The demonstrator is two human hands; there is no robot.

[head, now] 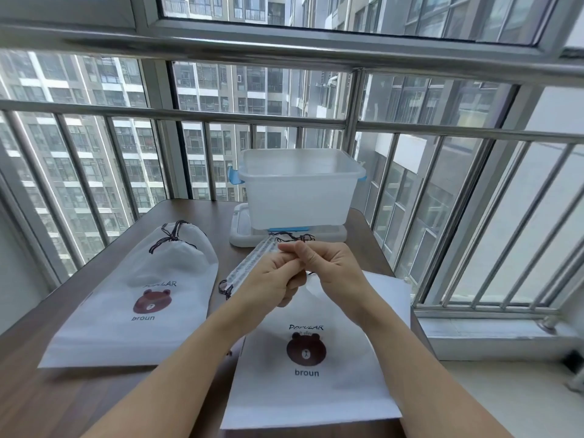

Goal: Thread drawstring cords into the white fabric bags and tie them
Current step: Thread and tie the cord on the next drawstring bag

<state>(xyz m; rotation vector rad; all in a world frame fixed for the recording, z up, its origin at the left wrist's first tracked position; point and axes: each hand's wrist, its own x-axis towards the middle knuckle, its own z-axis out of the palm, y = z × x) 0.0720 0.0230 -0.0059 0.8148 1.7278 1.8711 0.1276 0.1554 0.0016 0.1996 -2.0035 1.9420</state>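
both hands meet just above the table, lifted clear of it so the work sits close under the person's eyes. the left hand [271,276] has its fingers curled around the gathered top edge of the near bag [311,358], and the bunched hem [249,267] stretches away from it to the left like a pleated strip, presumably kept taut so the channel stays open for the cord. the right hand [328,263] is curled too, fingertips pinched against the left hand's, most likely on the dark cord [294,238], whose loose strands trail out just beyond the knuckles; the exact pinch point is hidden by the fingers. the rest of that bag lies flat on the table [196,216], bear print facing up, its weight steadying the lifted edge. to the left lies a finished bag [142,289], its mouth cinched and its cord knotted, set aside where it won't tangle with this one. a clear plastic bin [297,191] stands on its lid at the far edge, by the window railing [189,115], within reach, probably for the finished pieces.
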